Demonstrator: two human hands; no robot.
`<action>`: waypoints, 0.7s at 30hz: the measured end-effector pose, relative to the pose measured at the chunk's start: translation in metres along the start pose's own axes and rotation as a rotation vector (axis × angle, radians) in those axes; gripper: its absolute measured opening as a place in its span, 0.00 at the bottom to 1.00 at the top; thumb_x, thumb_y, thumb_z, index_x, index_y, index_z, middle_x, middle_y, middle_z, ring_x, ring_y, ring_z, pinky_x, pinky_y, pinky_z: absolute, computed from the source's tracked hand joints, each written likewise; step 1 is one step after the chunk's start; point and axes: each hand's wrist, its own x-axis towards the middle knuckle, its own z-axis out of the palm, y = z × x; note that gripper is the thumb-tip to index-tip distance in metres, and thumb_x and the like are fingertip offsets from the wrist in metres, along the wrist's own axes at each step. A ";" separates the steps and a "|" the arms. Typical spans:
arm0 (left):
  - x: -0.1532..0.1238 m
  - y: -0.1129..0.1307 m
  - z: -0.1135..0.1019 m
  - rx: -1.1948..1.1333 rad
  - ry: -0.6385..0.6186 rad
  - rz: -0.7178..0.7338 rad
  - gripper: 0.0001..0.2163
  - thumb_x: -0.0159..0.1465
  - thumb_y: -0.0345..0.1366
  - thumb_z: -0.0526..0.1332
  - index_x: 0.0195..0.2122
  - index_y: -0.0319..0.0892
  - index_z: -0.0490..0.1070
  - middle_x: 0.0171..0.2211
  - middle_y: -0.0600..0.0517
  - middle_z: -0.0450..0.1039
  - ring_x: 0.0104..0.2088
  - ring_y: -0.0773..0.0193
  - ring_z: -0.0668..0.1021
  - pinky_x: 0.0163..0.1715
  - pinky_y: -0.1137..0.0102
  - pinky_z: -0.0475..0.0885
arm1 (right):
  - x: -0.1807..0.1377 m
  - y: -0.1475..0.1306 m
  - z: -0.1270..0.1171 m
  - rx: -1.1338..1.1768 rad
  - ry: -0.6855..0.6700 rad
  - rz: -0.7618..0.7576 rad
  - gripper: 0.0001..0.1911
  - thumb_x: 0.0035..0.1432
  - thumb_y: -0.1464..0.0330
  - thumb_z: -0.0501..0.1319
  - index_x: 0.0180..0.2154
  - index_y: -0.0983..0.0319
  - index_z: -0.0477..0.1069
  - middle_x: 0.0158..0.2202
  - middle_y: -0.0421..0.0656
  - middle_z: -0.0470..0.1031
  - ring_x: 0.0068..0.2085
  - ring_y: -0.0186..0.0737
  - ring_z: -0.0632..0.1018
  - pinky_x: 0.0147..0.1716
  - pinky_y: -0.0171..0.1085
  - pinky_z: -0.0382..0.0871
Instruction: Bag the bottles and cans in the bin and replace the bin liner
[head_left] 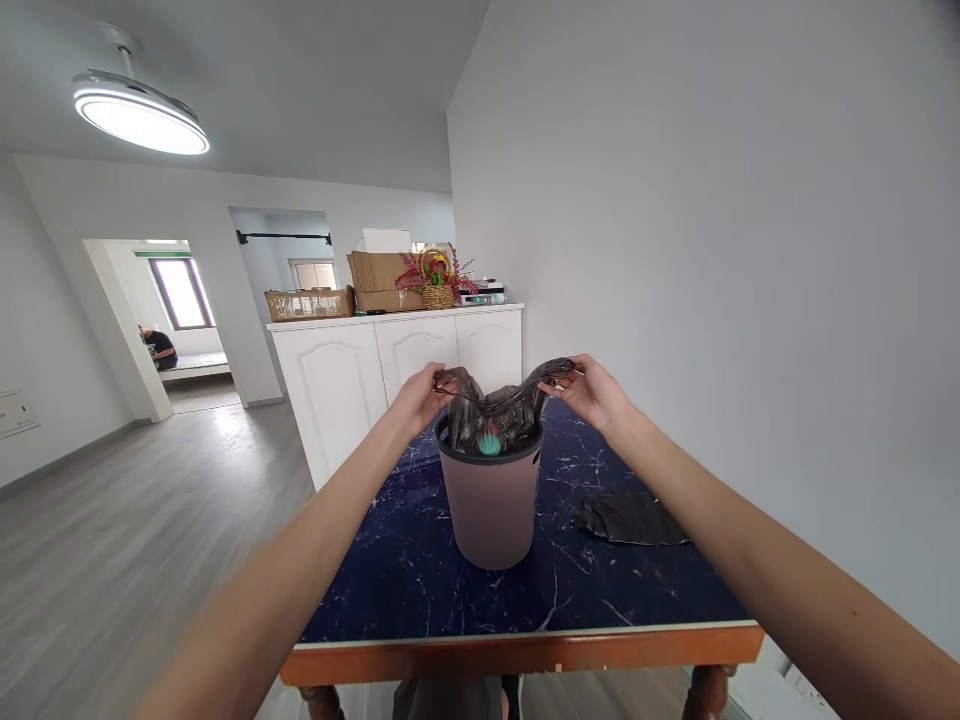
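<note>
A pinkish-brown trash can with a dark rim stands upright on the blue marbled table. Out of its mouth rises a thin black garbage bag, with something teal showing inside through the plastic. My left hand pinches the bag's edge at the left, above the rim. On the other side my right hand grips the opposite edge, so the bag's top is stretched between both hands. A folded black plastic bag lies flat on the table, partly covered by my right forearm.
Behind the table is a white cabinet bearing cardboard boxes and a flower basket. A grey wall runs along the right. A person sits in a room at far left.
</note>
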 end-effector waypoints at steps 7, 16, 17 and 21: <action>0.011 0.017 0.015 -0.074 0.038 0.115 0.09 0.66 0.28 0.62 0.28 0.41 0.66 0.22 0.56 0.66 0.21 0.70 0.72 0.25 0.75 0.70 | 0.016 -0.013 0.025 0.093 0.067 -0.106 0.10 0.59 0.77 0.55 0.30 0.57 0.61 0.25 0.36 0.73 0.30 0.38 0.77 0.41 0.47 0.84; 0.009 0.066 0.043 -0.148 0.030 0.291 0.08 0.65 0.26 0.62 0.29 0.40 0.69 0.24 0.55 0.71 0.23 0.70 0.72 0.27 0.74 0.71 | 0.003 -0.056 0.054 0.101 0.004 -0.197 0.11 0.61 0.79 0.54 0.30 0.58 0.63 0.26 0.37 0.73 0.30 0.36 0.77 0.44 0.48 0.83; 0.008 0.072 0.045 -0.153 0.029 0.309 0.07 0.65 0.26 0.62 0.30 0.40 0.69 0.25 0.55 0.72 0.23 0.70 0.73 0.28 0.74 0.72 | 0.002 -0.062 0.058 0.093 -0.013 -0.212 0.11 0.61 0.79 0.54 0.30 0.58 0.63 0.26 0.37 0.73 0.30 0.36 0.77 0.44 0.48 0.83; 0.002 0.103 0.050 -0.174 0.036 0.429 0.07 0.65 0.28 0.65 0.30 0.41 0.70 0.25 0.55 0.72 0.25 0.70 0.74 0.28 0.75 0.72 | -0.003 -0.087 0.078 0.053 -0.111 -0.284 0.10 0.61 0.77 0.57 0.30 0.58 0.63 0.26 0.36 0.72 0.31 0.36 0.77 0.45 0.47 0.83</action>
